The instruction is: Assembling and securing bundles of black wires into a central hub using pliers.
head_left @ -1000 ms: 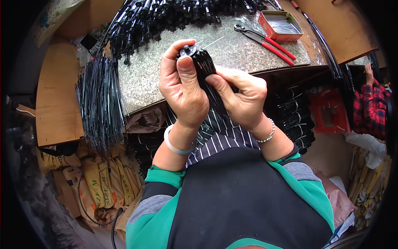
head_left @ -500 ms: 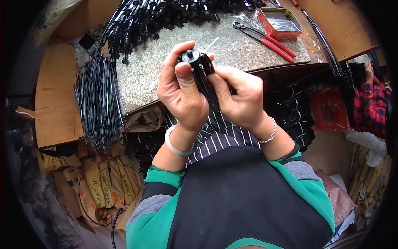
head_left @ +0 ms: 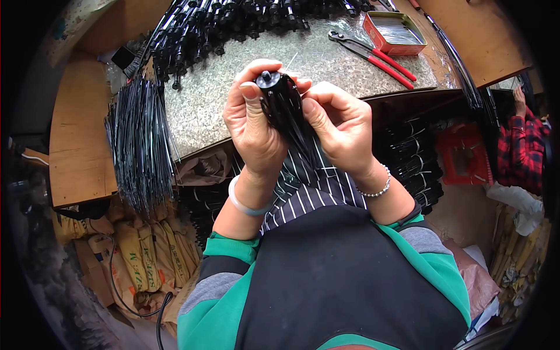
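Above my lap I hold a black umbrella frame (head_left: 294,125), its slim ribs hanging down in a bundle below a round hub with a short metal stub on top. My left hand (head_left: 256,125) is closed round the hub end, thumb in front and fingers behind. My right hand (head_left: 341,125) is pinched, thumb against forefinger, beside the upper ends of the ribs. What lies between those fingertips is too small to make out. A thin pale wire (head_left: 291,61) sticks up behind the hub, past the left fingers.
Red-handled pliers (head_left: 379,61) and a red tin (head_left: 396,35) of thin wires lie on the speckled tabletop (head_left: 198,105). Black shafts (head_left: 233,26) are piled at the back. Black ribs (head_left: 137,146) hang off the left edge. A co-worker's plaid sleeve (head_left: 519,149) shows far right.
The hub has tilted a little, and the ribs hang more evenly spread below it. My right fingers have shifted slightly outward from the ribs. Less of the thin wire now shows behind the hub.
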`<action>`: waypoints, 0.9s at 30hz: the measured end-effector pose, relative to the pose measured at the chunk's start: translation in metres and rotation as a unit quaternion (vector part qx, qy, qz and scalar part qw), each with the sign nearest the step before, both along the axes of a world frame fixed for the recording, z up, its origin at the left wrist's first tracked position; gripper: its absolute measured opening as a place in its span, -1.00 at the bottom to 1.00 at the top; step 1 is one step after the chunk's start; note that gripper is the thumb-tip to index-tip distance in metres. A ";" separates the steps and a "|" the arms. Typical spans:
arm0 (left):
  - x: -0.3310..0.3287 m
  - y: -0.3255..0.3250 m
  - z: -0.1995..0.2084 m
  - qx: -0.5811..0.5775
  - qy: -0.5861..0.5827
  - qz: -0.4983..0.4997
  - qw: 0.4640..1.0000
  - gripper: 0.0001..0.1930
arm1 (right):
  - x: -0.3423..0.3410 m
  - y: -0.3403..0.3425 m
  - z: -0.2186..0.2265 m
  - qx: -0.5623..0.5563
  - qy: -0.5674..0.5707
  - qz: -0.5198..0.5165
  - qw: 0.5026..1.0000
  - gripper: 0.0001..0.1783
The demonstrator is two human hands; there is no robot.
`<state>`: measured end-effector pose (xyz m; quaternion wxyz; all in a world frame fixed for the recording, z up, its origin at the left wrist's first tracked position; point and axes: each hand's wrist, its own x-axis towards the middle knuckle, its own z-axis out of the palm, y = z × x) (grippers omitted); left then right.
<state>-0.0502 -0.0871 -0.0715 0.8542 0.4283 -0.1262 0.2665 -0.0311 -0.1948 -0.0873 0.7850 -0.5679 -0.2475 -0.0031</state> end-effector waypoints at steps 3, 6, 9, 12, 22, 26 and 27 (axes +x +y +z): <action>0.001 0.000 -0.003 0.027 0.001 0.022 0.999 -0.56 | 0.004 0.004 0.002 0.003 -0.019 0.002 1.000 -0.88; 0.003 0.004 -0.004 0.053 0.011 0.042 0.998 -0.55 | 0.003 0.005 0.001 0.000 0.001 0.018 1.000 -0.84; 0.010 0.015 -0.004 -0.091 -0.019 -0.116 0.989 -0.49 | -0.009 0.012 -0.013 -0.010 0.057 0.028 0.998 -0.63; 0.013 0.024 0.008 -0.063 -0.085 -0.220 0.970 -0.39 | -0.020 0.010 -0.027 -0.100 -0.014 0.044 0.994 -0.50; -0.019 -0.001 0.005 0.204 0.102 0.067 0.971 -0.84 | -0.007 0.000 -0.029 -0.137 -0.197 -0.136 0.961 -0.31; -0.026 -0.003 -0.003 0.304 0.098 0.111 0.941 -0.76 | 0.006 -0.019 0.025 -0.211 -0.443 -0.267 0.829 -0.32; -0.023 0.000 -0.004 0.330 0.043 0.112 0.936 -0.74 | 0.002 -0.026 0.030 -0.258 -0.471 -0.257 0.803 -0.45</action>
